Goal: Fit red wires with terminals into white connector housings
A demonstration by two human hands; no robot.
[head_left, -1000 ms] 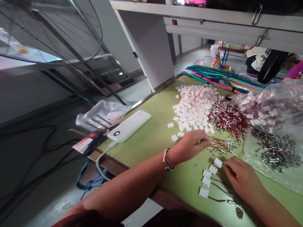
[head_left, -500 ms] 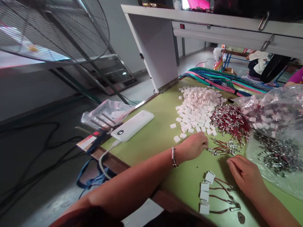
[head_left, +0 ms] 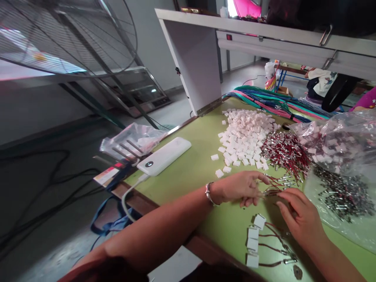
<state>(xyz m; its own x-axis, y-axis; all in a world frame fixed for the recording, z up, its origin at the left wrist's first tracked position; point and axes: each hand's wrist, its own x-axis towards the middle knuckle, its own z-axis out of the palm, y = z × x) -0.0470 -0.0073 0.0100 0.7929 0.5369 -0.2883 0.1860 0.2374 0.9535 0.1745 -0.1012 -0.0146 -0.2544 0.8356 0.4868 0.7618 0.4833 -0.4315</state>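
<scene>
Short red wires with metal terminals (head_left: 283,181) lie in a small loose group in front of my hands. My left hand (head_left: 245,188) is at their left edge, index finger stretched out and the other fingers bent, with red wire ends at its fingertips. From the right, my right hand (head_left: 301,215) meets the other end of these wires with its fingertips; its thumb stands apart from the index finger. Nearer to me, several white connector housings (head_left: 252,244) lie in a column, each with a red wire running right to a metal terminal.
Behind are a heap of white housings (head_left: 245,131) and a pile of red wires (head_left: 284,150). Clear bags (head_left: 349,137) with housings and dark terminal pieces lie right. A white power bank (head_left: 164,156) with a cable is left; bundled coloured wires (head_left: 264,100) lie at the back.
My left hand has opened its index finger out from a closed shape and turned. My right hand has moved up and left, its fingers uncurling to the wires between both hands.
</scene>
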